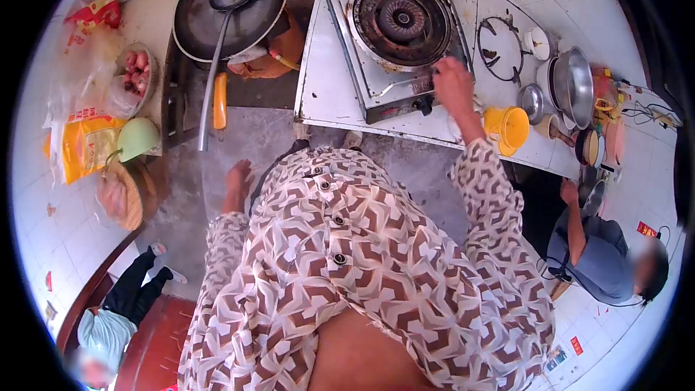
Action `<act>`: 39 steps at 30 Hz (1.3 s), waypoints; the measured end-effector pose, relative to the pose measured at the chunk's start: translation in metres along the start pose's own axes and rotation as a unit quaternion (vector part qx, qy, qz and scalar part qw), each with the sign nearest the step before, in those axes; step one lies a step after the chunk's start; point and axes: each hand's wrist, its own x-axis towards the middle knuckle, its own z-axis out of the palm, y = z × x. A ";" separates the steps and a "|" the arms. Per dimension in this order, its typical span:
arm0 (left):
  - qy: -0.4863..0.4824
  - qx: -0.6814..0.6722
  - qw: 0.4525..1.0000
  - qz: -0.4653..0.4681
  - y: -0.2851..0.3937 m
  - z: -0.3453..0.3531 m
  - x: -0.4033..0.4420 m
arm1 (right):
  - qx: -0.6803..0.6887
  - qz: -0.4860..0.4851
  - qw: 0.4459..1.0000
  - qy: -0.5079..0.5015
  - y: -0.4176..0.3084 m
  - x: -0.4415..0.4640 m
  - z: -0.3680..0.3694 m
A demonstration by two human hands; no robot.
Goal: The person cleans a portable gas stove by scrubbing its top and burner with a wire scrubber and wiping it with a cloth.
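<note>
My right hand (455, 88) reaches over the front right corner of a gas stove (387, 91). Its fingers are bent together at the stove's rim, beside the round burner (403, 20); whatever they grip is too small to make out. The stove's black knob (424, 105) sits just below and left of that hand. A loose black pot ring (481, 49) lies on the white counter to its right, and a yellow plastic mug (504, 130) stands close to the forearm. Hanging low at my side, my left hand (237, 178) holds nothing, its fingers loosely apart.
At the upper left, a wok (190, 27) holds a long-handled ladle (220, 43). Metal bowls (572, 87) crowd the counter's right end. Bags (85, 146) and a bowl of reddish vegetables (135, 72) are at left. One person (604, 253) is at right, another (108, 329) at lower left.
</note>
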 end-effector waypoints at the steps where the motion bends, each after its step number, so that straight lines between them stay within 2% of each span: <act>1: -0.004 0.008 1.000 0.001 0.001 0.002 -0.002 | -0.008 0.023 0.999 0.020 0.007 0.005 0.001; 3: -0.010 0.018 1.000 -0.003 0.004 0.007 -0.005 | -0.024 0.066 0.995 0.065 0.018 0.022 0.000; 6: -0.009 0.005 1.000 0.000 0.007 0.009 -0.009 | -0.082 0.066 0.994 -0.005 0.010 0.015 0.003; 7: -0.005 -0.012 1.000 0.007 0.001 0.008 -0.010 | -0.106 -0.005 0.994 0.014 0.009 0.001 0.007; 10: -0.003 -0.025 1.000 0.000 -0.020 -0.003 0.001 | -0.052 -0.081 0.994 0.045 0.014 -0.005 0.008; 11: -0.017 -0.009 1.000 0.000 -0.034 -0.015 0.015 | -0.047 -0.002 0.998 0.042 0.014 0.004 0.004; 13: -0.011 0.001 1.000 -0.017 -0.041 -0.022 0.020 | -0.094 0.038 0.995 0.013 -0.003 0.001 0.009; 14: 0.005 0.010 1.000 0.003 -0.039 -0.014 0.017 | -0.120 0.054 0.991 0.004 -0.015 0.004 0.010; 15: 0.022 0.019 0.999 0.020 -0.034 -0.005 0.002 | -0.140 0.019 0.990 -0.003 -0.040 -0.001 0.008; 16: 0.039 0.029 0.998 0.033 -0.036 -0.001 -0.011 | -0.101 -0.009 0.995 0.000 -0.066 -0.007 0.012; 18: -0.023 0.154 0.975 0.156 -0.085 -0.035 0.053 | -0.059 -0.032 0.997 0.031 -0.099 -0.010 0.022; 20: 0.006 0.024 0.999 -0.028 -0.080 -0.025 0.060 | -0.050 -0.030 0.994 0.089 -0.114 -0.004 0.033; 21: 0.002 0.031 0.999 -0.014 -0.079 -0.026 0.054 | 0.005 -0.058 0.997 0.055 -0.110 -0.006 0.019; 24: -0.026 0.057 0.997 0.040 -0.049 -0.012 0.033 | -0.023 -0.091 0.991 0.091 -0.081 -0.027 0.012; 28: -0.006 -0.006 1.000 0.000 -0.039 -0.002 0.025 | -0.010 -0.080 0.995 0.057 -0.113 -0.006 0.022; 29: -0.030 -0.012 0.999 0.016 -0.036 -0.003 0.017 | -0.021 -0.064 0.997 0.026 -0.121 0.000 0.022; 32: -0.026 -0.005 0.999 0.025 -0.018 0.004 -0.004 | 0.038 -0.082 0.993 0.082 -0.099 -0.011 0.022; 34: -0.017 -0.011 1.000 0.015 -0.018 0.003 0.003 | -0.003 -0.056 0.994 0.094 -0.089 -0.017 0.013; 39: -0.050 -0.015 0.999 0.003 -0.038 -0.015 0.024 | -0.021 -0.045 0.994 0.093 -0.126 0.002 0.028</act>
